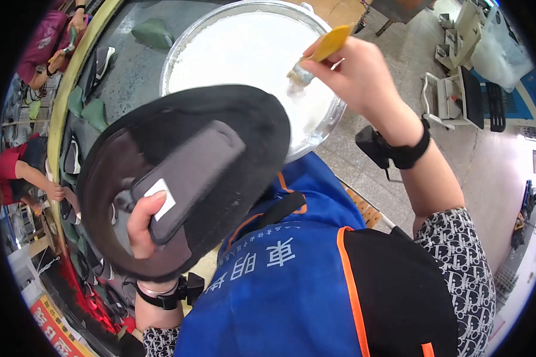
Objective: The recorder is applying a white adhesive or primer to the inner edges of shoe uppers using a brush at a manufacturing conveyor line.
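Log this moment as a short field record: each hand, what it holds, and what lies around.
left hand: grips a black oval shoe part from below, thumb on its grey inner panel beside a small white label
right hand: holds a brush with a yellow handle, bristles down in the basin
basin: round metal basin filled with white paste
conveyor: grey belt at left, carrying green and dark shoe parts
others: other people's hands at the belt's far side
clothing: blue apron, black wrist straps
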`<state>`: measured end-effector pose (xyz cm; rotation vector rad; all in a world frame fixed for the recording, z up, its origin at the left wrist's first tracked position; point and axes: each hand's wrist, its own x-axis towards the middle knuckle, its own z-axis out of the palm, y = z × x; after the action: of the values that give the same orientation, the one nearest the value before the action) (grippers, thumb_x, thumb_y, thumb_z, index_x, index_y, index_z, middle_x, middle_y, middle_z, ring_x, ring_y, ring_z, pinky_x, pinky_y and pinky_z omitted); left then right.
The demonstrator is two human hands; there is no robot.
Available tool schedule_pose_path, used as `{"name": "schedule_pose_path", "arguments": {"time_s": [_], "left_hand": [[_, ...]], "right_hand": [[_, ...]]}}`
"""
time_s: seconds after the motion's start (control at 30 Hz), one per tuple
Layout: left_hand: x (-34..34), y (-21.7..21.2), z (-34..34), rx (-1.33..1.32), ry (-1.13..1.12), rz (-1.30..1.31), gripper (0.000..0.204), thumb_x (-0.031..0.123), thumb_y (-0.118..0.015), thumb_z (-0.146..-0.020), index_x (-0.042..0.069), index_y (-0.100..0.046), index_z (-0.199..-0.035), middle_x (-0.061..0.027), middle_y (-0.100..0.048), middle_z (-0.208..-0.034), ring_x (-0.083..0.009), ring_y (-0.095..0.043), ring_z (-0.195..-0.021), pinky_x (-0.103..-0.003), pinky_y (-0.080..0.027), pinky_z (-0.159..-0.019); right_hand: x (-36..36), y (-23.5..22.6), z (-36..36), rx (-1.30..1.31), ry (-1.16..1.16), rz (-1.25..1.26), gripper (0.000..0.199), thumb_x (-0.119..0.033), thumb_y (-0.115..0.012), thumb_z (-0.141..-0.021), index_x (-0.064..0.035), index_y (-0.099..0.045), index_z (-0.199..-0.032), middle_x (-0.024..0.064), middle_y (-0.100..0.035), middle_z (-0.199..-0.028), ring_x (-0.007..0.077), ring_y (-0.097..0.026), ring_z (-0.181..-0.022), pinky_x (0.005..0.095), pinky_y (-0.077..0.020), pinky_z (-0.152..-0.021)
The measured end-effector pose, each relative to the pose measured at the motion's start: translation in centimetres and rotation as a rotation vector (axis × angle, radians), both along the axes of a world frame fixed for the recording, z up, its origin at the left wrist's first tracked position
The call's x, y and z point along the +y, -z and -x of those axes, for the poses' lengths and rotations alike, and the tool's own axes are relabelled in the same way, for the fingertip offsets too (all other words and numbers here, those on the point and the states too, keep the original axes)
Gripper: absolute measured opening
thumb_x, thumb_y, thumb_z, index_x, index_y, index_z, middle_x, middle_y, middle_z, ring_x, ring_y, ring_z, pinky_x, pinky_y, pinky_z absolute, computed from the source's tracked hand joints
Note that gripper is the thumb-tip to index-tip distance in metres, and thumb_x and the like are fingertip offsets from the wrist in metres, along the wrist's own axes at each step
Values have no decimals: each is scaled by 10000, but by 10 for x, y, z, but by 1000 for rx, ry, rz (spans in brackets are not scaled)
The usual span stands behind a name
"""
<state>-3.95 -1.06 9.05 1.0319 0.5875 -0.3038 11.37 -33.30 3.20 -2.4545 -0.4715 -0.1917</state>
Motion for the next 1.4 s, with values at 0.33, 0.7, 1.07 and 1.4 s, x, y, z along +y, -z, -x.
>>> {"name": "schedule_pose_path", "arguments": {"time_s": [0.33, 0.7, 1.07, 1.4], "left_hand": [[-26, -4, -42, 278, 211, 568, 416, 175, -494, -857, -127, -622, -1112, -223, -720, -825, -209, -611, -451, -286, -509, -386], [-6, -16, -15, -71, -67, -36, 408, 142, -579, -853, -63, -644, -1200, -153, -710, -1109, -248, -697, -986, -338, -543, -886], [-14, 4, -3, -270, -107, -416, 357, 155, -617, -899, -15, -637, -1212, -110, -679, -1133, -211, -642, -1032, -332, -493, -934], [0, 34, -34, -449, 169, -114, 130, 141, -620, -976, 49, -637, -1066, -57, -660, -784, -149, -608, -557, -290, -527, -485]], "right_hand": [[40, -69, 27, -265, -231, -199, 138, -125, -777, -843, -58, -699, -935, 78, -703, -896, 261, -701, -802, 337, -546, -721], [32, -78, 20, 19, -128, -56, 78, -87, -727, -866, -55, -688, -926, 60, -702, -907, 195, -696, -759, 295, -549, -636], [46, -73, 8, -54, -46, -439, 108, -94, -697, -912, -25, -616, -897, -4, -615, -744, 73, -563, -609, 239, -456, -552], [53, -93, 14, 208, -137, -851, 109, -67, -671, -934, -18, -576, -909, -24, -598, -792, 4, -505, -688, 187, -407, -594]]}}
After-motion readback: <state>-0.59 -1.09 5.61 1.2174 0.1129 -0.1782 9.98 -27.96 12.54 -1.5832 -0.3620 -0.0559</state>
